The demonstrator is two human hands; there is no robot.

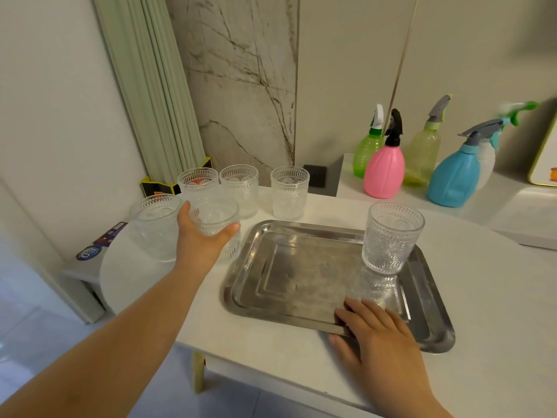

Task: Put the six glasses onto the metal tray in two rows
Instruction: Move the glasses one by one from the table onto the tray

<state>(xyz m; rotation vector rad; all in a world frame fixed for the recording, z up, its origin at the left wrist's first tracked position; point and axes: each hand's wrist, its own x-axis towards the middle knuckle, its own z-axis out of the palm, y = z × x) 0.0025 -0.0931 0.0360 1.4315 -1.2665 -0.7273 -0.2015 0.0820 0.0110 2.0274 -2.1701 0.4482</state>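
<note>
The metal tray [289,300] lies on the white table [271,342]. One patterned clear glass [391,236] stands upright in the tray's far right corner. My left hand [200,239] is wrapped around another glass [218,218] standing just left of the tray. A further glass [155,226] stands to its left. Three more glasses stand in a row behind: one at the left [197,182], one in the middle [239,188], one at the right [290,191]. My right hand [376,333] rests flat on the tray's near edge with its fingers spread.
Several spray bottles stand on a lower white shelf at the back right, among them a pink spray bottle [384,170] and a blue spray bottle [455,176]. A bundle of pale green rods [150,86] leans in the back left corner. The table's left edge drops to the floor.
</note>
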